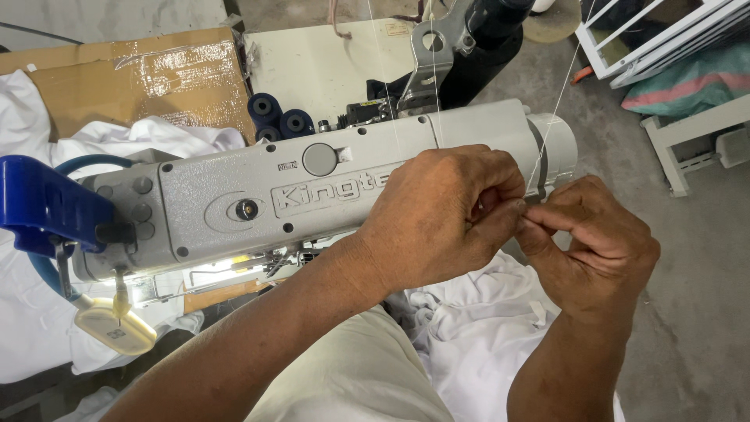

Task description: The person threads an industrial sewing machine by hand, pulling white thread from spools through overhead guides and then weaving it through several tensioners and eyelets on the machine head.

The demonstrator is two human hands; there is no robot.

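Note:
A grey industrial sewing machine (234,195) lies across the view. My left hand (441,215) is in front of its right end, fingers pinched on a thin white thread (556,109) that runs up toward the top right. My right hand (598,242) meets it fingertip to fingertip and pinches the same thread near the machine's end. White cloth (476,328) is bunched below both hands, over my lap.
A blue part (39,203) and a cream tag (113,328) sit at the machine's left end. Dark blue thread cones (277,121) stand behind it, beside taped cardboard (141,74). More white cloth (141,137) lies left. A white frame (687,125) stands on the concrete floor at right.

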